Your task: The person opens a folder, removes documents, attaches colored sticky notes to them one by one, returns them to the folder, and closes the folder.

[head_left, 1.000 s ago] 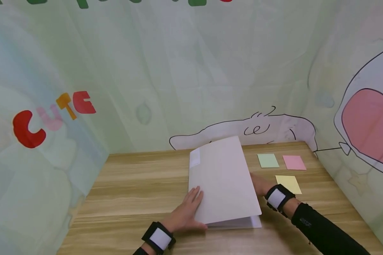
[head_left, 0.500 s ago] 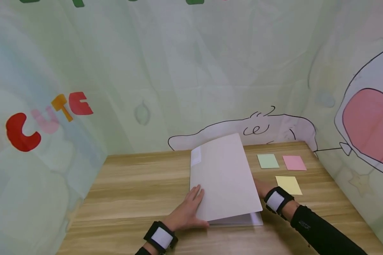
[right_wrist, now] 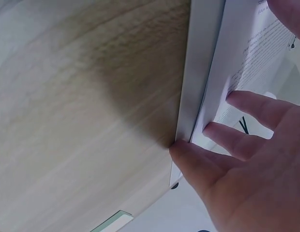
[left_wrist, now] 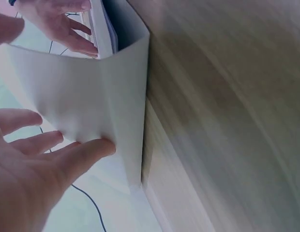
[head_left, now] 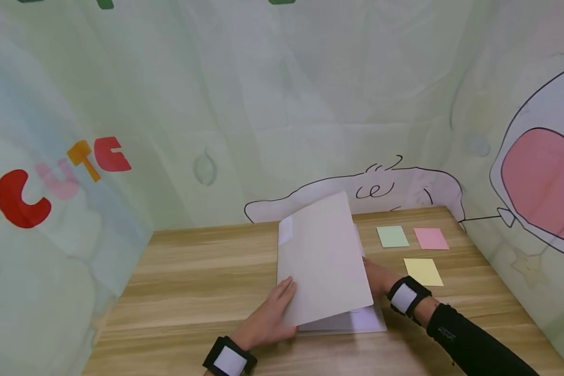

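Right hand part-hidden by folder, print seemingly illegible

From my station I count one left hand, one right hand, two wristbands, one white folder, one table. One green note, one pink note, one yellow note: three in all. One pink heart, four CUTE letters.
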